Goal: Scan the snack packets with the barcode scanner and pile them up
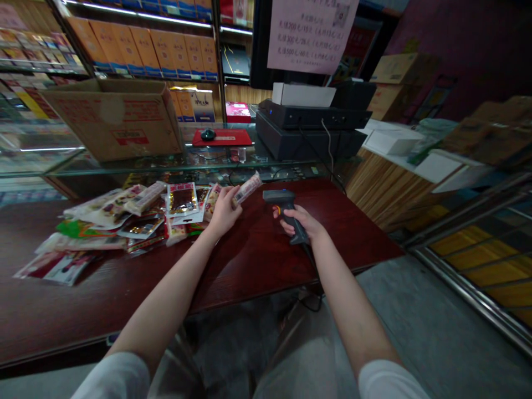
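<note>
My left hand point(225, 211) is closed on a snack packet point(248, 189), a narrow clear-wrapped one that sticks out to the right of my fingers. Wrapped around the grip of a dark grey barcode scanner point(296, 223) is my right hand point(305, 221). The scanner's head points left, towards the packet, with a gap between them. Its cable runs down past my right wrist. To the left of my left hand lies a pile of packaged snacks point(143, 200), several of them overlapping. A pouch with a dark, gold-edged window point(182, 199) rests on top near my hand.
The dark red table point(249, 266) ends at a glass counter point(199, 166). On that counter stand a cardboard box point(120, 119), a mouse point(208, 134) on a red mat, and a black cash drawer point(307, 136). A metal rack point(469, 293) stands at the right.
</note>
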`<move>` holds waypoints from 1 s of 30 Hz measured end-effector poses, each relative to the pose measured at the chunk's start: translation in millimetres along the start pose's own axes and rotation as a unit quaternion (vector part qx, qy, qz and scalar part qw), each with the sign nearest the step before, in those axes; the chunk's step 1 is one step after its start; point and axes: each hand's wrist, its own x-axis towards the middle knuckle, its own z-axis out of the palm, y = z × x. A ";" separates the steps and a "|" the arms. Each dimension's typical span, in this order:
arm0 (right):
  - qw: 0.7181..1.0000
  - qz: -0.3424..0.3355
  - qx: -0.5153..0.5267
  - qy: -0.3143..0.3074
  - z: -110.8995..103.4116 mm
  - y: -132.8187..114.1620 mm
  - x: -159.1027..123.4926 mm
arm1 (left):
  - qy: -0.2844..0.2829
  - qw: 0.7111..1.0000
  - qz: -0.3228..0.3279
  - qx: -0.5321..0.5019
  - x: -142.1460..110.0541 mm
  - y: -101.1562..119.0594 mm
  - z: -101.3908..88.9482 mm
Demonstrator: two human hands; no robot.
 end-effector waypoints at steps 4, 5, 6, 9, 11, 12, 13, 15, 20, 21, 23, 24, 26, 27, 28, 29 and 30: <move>1.000 0.004 0.007 0.002 -1.3 1.6 2.1 | -0.011 1.000 -0.016 -0.010 0.5 -2.4 2.6; 1.000 0.002 0.008 0.005 -1.2 1.5 2.1 | -0.014 1.000 -0.012 -0.011 -0.1 -2.2 3.0; 1.000 -0.001 0.009 0.008 -0.8 1.1 1.9 | -0.016 1.000 -0.004 -0.010 -0.9 -1.7 3.1; 0.999 -0.018 0.005 0.027 0.6 -1.6 -0.5 | -0.013 0.999 0.022 0.019 -3.2 3.6 -0.3; 0.998 -0.035 -0.001 0.051 0.7 -3.9 -2.2 | 0.002 0.998 0.018 0.059 -2.9 9.8 -8.4; 0.997 -0.045 -0.003 0.064 0.3 -4.9 -2.8 | 0.018 0.996 0.007 0.085 -2.1 13.0 -14.8; 0.996 -0.053 -0.005 0.078 -0.3 -5.8 -3.2 | 0.041 0.992 -0.010 0.115 -0.8 15.8 -22.8; 0.993 -0.063 -0.007 0.099 -1.8 -6.9 -3.3 | 0.095 0.977 -0.061 0.182 2.0 18.2 -42.0; 0.993 -0.057 -0.015 0.104 -3.8 -5.7 -2.1 | 0.101 0.929 -0.207 0.289 3.9 -1.9 -85.3; 0.993 -0.052 -0.018 0.103 -3.4 -5.2 -2.0 | 0.081 0.926 -0.228 0.291 3.0 -7.8 -90.3; 0.993 -0.044 -0.027 0.108 -1.1 -4.4 -1.6 | 0.059 0.927 -0.240 0.284 -0.1 -15.7 -96.0; 0.992 -0.040 -0.029 0.113 1.1 -3.9 -1.1 | 0.062 0.931 -0.228 0.277 -2.4 -16.6 -97.0; 0.992 -0.032 -0.022 0.121 8.6 -2.2 1.7 | 0.079 0.950 -0.173 0.250 -8.5 -11.8 -95.8; 0.992 -0.031 -0.016 0.122 14.3 -0.5 4.2 | 0.081 0.962 -0.136 0.224 -12.0 -6.7 -93.8; 0.992 -0.030 -0.012 0.123 21.6 2.0 7.7 | 0.077 0.974 -0.102 0.187 -15.7 -0.7 -91.1; 0.992 -0.033 -0.012 0.124 30.4 5.6 12.1 | 0.061 0.986 -0.075 0.139 -19.1 5.6 -87.9; 0.991 -0.041 -0.017 0.130 40.9 10.1 17.3 | 0.040 0.994 -0.062 0.080 -22.1 11.4 -84.4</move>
